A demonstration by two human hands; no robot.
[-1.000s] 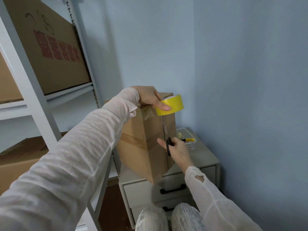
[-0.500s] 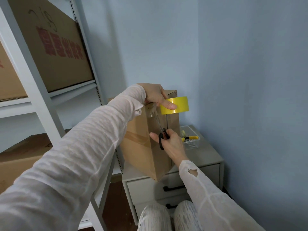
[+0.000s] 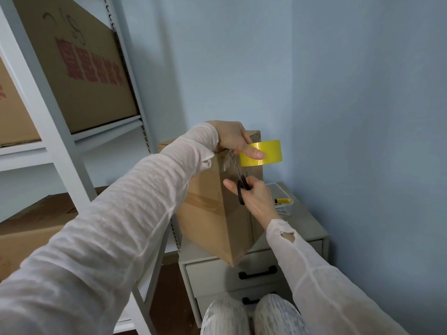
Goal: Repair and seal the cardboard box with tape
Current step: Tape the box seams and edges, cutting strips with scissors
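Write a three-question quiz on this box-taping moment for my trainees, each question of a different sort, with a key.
1. True or false: the left hand holds the yellow tape roll near the top of the cardboard box.
2. The right hand grips: A) a knife, B) black-handled scissors, C) a marker?
3. Fill the gap: the box stands on a grey cabinet with black-handled ____.
Key: 1 true; 2 B; 3 drawers.
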